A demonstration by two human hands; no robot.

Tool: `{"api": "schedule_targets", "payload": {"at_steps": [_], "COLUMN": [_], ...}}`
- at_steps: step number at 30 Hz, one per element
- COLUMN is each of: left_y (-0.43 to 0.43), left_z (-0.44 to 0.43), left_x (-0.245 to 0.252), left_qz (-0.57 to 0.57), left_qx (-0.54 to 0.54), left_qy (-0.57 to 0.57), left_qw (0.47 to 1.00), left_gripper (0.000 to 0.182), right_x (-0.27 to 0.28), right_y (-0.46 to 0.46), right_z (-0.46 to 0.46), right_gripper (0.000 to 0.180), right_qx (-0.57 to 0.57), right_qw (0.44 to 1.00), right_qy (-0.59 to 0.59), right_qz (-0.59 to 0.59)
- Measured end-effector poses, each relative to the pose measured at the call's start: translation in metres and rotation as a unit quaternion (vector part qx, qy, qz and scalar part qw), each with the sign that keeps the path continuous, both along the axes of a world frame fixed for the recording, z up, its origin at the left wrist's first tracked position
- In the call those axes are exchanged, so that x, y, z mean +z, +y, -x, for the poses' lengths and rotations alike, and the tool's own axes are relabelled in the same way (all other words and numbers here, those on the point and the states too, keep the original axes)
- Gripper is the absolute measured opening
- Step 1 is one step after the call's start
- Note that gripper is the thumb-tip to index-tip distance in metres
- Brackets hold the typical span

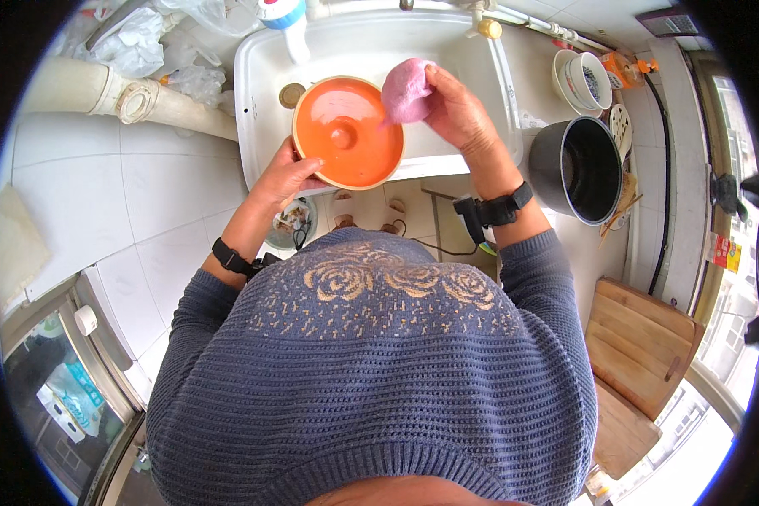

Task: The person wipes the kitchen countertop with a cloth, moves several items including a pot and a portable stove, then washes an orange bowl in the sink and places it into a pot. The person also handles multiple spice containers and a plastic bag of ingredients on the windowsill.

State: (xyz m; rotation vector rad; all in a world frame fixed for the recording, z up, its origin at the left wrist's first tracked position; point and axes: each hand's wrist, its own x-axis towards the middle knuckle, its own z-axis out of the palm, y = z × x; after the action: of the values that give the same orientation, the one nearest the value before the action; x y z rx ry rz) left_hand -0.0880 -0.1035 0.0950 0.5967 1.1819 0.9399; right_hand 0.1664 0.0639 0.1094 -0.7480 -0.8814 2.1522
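Observation:
Over the near part of a white sink, my left hand grips the lower left edge of a round orange lid, its thumb on the glossy face. The lid has a pale rim and a round feature in its centre. My right hand pinches a crumpled pink cloth just beyond the lid's upper right edge. Part of the cloth overlaps that rim; whether it touches cannot be told. The sink's drain shows to the left of the lid.
A brass-coloured tap is at the sink's back right. On the right stand a dark inner pot, stacked white bowls and wooden cutting boards. A blue-and-white bottle is at the back left, near a thick pipe.

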Motion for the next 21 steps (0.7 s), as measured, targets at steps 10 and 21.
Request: {"api": "schedule_targets", "payload": {"at_steps": [10, 21], "left_y": [-0.005, 0.002], "left_z": [0.007, -0.008], "left_x": [-0.012, -0.008], "left_qz": [0.038, 0.034], "left_qx": [0.025, 0.022], "left_qy": [0.022, -0.005], "left_qw": [0.999, 0.999], "left_gripper": [0.056, 0.057], "right_x": [-0.016, 0.007], "right_y": [0.039, -0.041], "right_z": [-0.019, 0.014], "right_gripper": [0.027, 0.026], "right_qx": [-0.059, 0.136], "right_qw": [0.764, 0.956], "right_qy": [-0.532, -0.165], "right_qz": [-0.360, -0.203]}}
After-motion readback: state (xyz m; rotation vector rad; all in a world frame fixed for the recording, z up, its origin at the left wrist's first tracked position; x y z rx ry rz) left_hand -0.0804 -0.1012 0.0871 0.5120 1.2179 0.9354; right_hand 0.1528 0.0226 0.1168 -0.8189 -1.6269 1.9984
